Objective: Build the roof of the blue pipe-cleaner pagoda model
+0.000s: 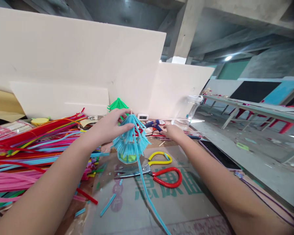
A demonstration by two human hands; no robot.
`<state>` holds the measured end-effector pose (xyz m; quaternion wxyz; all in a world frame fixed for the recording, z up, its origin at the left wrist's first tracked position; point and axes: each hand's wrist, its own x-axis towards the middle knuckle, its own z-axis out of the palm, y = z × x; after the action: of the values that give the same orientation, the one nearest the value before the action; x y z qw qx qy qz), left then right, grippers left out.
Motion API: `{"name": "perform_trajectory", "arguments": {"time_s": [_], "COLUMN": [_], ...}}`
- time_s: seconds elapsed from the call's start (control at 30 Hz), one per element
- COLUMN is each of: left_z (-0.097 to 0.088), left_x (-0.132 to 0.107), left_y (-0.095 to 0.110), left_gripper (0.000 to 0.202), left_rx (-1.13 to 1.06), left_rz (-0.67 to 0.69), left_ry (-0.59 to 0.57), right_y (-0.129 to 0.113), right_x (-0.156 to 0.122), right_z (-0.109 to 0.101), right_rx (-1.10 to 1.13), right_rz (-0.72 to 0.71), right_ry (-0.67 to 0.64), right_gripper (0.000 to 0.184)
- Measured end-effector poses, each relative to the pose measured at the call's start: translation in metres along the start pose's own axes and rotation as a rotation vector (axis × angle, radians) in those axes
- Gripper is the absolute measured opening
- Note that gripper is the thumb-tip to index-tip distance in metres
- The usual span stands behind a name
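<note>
A blue model (131,140), shaped like a tiered, fringed roof, stands just left of centre on a printed sheet (186,212) over a cluttered surface (72,209). The left hand (119,121) holds it near the peak, thumb in front and fingers curling behind. The right hand (171,133), fingers bent, is at the handle of a dark blue tool (155,125), probably a glue gun, on the far side; whether it has a firm grip cannot be told. A long blue strip (148,192) hangs from the peak, crosses the open scissors (147,169) and runs toward the near edge. For good work here, a light, steady hold should spare the fringe from crushing, the loose strip is best kept off the blades, and the tool's tip, possibly hot, deserves care around fingers. Among containers, a clear lidded jug (189,109) stands far right; any liquid in it cannot be made out. Far left, a shiny dish (96,118) has contents too unclear to name, and a clear plastic pack (5,130) holds red and white pieces. Inside the model's base, something yellow-green shows.
</note>
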<state>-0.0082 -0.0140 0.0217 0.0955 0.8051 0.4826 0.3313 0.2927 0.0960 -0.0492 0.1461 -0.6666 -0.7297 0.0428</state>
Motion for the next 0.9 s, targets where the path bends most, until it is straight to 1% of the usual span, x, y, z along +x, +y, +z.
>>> {"name": "perform_trajectory", "arguments": {"time_s": [0.07,0.13,0.17,0.23,0.3,0.33,0.37,0.43,0.5,0.57,0.67,0.77,0.83,0.9], "left_z": [0.0,0.0,0.0,0.0,0.001,0.002,0.002,0.003,0.004,0.003,0.003,0.006,0.009,0.011], "left_x": [0.0,0.0,0.0,-0.001,-0.001,0.0,0.0,0.001,0.002,0.002,0.002,0.001,0.001,0.001], "left_y": [-0.001,-0.001,-0.002,-0.002,-0.003,-0.003,-0.004,-0.005,-0.006,-0.006,-0.003,0.001,0.003,0.003], "left_gripper": [0.06,0.061,0.06,0.059,0.058,0.058,0.057,0.057,0.057,0.058,0.058,0.058,0.053,0.046], "left_rx": [-0.008,-0.018,-0.024,-0.036,-0.046,-0.048,-0.048,-0.047,-0.046,-0.044,-0.024,-0.006,0.007,0.018], "left_rz": [-0.005,-0.007,-0.006,0.003,0.012,0.015,0.018,0.02,0.026,0.034,0.025,0.011,0.026,0.053], "left_ry": [0.0,0.001,0.001,0.001,0.002,0.004,0.006,0.013,0.012,0.005,0.014,0.079,0.13,0.154], "right_y": [-0.006,-0.019,-0.028,-0.047,-0.065,-0.073,-0.08,-0.089,-0.095,-0.1,-0.105,-0.109,-0.11,-0.112], "right_x": [-0.021,-0.043,-0.055,-0.078,-0.098,-0.106,-0.113,-0.122,-0.126,-0.128,-0.129,-0.131,-0.132,-0.133], "right_z": [-0.015,-0.027,-0.031,-0.032,-0.027,-0.022,-0.017,-0.008,0.0,0.006,0.009,0.01,0.009,0.008], "right_rx": [-0.028,-0.005,0.027,0.132,0.498,0.616,0.719,0.899,1.054,1.163,1.226,1.235,1.228,1.215], "right_rz": [-0.033,-0.105,-0.152,-0.256,-0.374,-0.41,-0.414,-0.358,-0.274,-0.21,-0.168,-0.154,-0.151,-0.152], "right_ry": [0.068,0.108,0.105,0.048,-0.101,-0.171,-0.231,-0.367,-0.479,-0.544,-0.554,-0.526,-0.523,-0.528], "right_gripper": [0.026,0.032,0.035,0.044,0.041,0.039,0.037,0.036,0.042,0.048,0.043,0.037,0.036,0.035]}}
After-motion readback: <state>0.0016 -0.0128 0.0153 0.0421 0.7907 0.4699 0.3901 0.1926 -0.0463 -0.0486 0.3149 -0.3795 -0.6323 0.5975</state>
